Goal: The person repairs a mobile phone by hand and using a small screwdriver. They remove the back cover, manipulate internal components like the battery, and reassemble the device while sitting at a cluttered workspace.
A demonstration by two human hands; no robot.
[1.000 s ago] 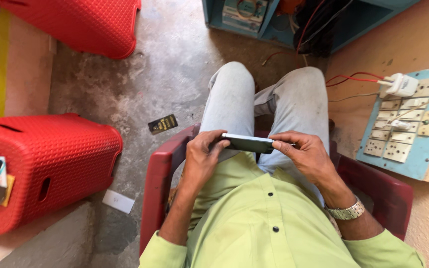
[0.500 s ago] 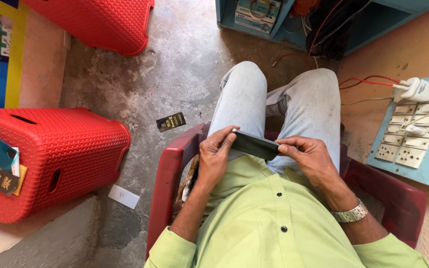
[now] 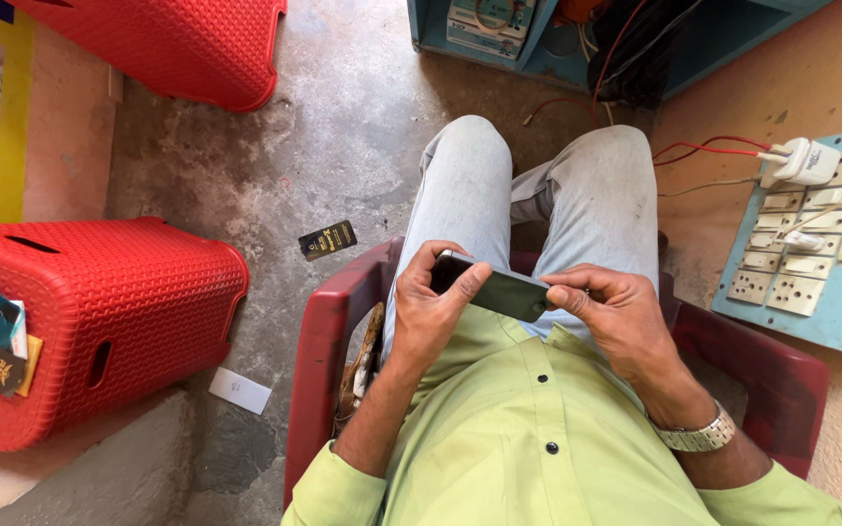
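I sit in a dark red plastic chair (image 3: pixel 328 341) and look down at my lap. A dark smartphone (image 3: pixel 499 289) lies flat between both hands above my light jeans. My left hand (image 3: pixel 431 312) wraps the phone's left end, thumb over its upper edge. My right hand (image 3: pixel 611 312) pinches the phone's right end with fingertips; a metal watch (image 3: pixel 699 435) sits on that wrist. My light green shirt fills the lower frame.
A red woven plastic stool (image 3: pixel 99 321) stands at left, another (image 3: pixel 187 49) at top left. A small black card (image 3: pixel 327 240) and a white slip (image 3: pixel 240 391) lie on the concrete floor. A blue switchboard (image 3: pixel 811 253) with a white plug and wires is at right, a blue shelf (image 3: pixel 499 29) above.
The phone has tilted and shifted a little between my hands, its right end lower now. The view has moved slightly; both hands keep their hold.
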